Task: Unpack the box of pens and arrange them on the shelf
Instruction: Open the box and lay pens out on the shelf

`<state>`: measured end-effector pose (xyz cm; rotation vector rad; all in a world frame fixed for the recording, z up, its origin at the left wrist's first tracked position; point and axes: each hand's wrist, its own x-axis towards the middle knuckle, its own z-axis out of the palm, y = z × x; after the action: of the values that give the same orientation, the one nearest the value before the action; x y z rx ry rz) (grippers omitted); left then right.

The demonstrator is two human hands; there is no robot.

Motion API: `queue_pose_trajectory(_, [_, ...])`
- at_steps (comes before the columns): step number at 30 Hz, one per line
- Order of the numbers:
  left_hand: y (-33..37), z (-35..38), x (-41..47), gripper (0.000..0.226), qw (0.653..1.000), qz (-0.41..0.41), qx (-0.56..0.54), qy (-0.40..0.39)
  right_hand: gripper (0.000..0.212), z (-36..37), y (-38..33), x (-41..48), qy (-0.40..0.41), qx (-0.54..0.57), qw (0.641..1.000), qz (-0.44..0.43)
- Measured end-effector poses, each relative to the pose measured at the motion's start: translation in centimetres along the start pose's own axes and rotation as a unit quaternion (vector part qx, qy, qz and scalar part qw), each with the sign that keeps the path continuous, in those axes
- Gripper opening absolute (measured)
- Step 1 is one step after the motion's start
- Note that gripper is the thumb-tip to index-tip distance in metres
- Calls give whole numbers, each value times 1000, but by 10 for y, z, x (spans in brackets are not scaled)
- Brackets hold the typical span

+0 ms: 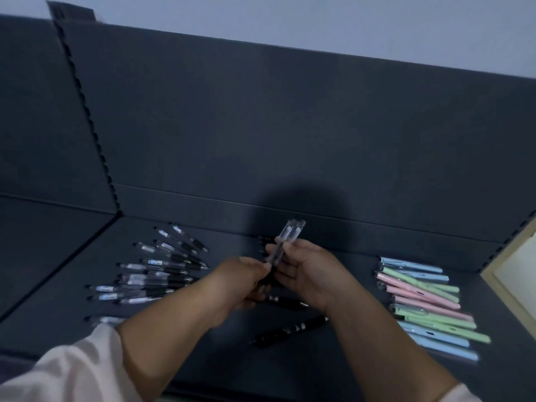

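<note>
Both hands are held together over the middle of a dark shelf (203, 358). They hold a small bundle of clear pens (285, 242), which points up and away from the person. The right hand (307, 271) has its fingers and thumb curled round the middle of the bundle. The left hand (243, 281) pinches the lower, dark end of the same bundle with curled fingers. How many pens are in the bundle I cannot tell, because they are blurred.

On the left part of the shelf lies a loose pile of clear gel pens (156, 274) with black grips, fanned out with their tips toward the centre. Each has a small blue and white label on the barrel, but the writing is too small and blurred to read.

On the right part lies a row of pastel pens (426, 303) in light blue, green and pink, side by side and touching. Some carry a small dark mark that cannot be read.

Below the hands lie two black pens (287, 332), apart from each other; the nearer one has a silver band.

Behind the shelf stands a dark back panel (290, 126), with a slotted upright (87, 117) at its left edge. A pale sleeve (66, 369) covers the left arm.
</note>
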<state>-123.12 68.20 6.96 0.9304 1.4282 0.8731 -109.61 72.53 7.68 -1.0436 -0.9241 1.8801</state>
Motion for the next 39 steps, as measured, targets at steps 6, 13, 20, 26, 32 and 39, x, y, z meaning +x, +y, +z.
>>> queue_pose_trajectory(6, [-7, -24, -3, 24, 989, 64, 131, 32, 16, 31, 9, 12, -2, -43, 999, -13])
queue_pose_trajectory(13, [-29, -111, -14, 18, 933, 67, 329, 134, 20, 63, 26, 36, -5, -206, 978, -27])
queue_pose_trajectory(20, [-57, -177, -32, 45, 851, 65, 507, 119, 30, 106, 56, 59, -68, -433, 896, -64])
queue_pose_trajectory(26, [-75, -196, -46, 37, 812, 104, 563, 113, 27, 136, 82, 81, -102, -577, 807, -78])
queue_pose_trajectory(32, [-83, -202, -45, 32, 784, 150, 586, 137, 33, 152, 94, 84, -91, -607, 785, -88])
queue_pose_trajectory(39, [-81, -200, -45, 39, 784, 182, 572, 158, 39, 148, 90, 77, -73, -671, 720, -165])
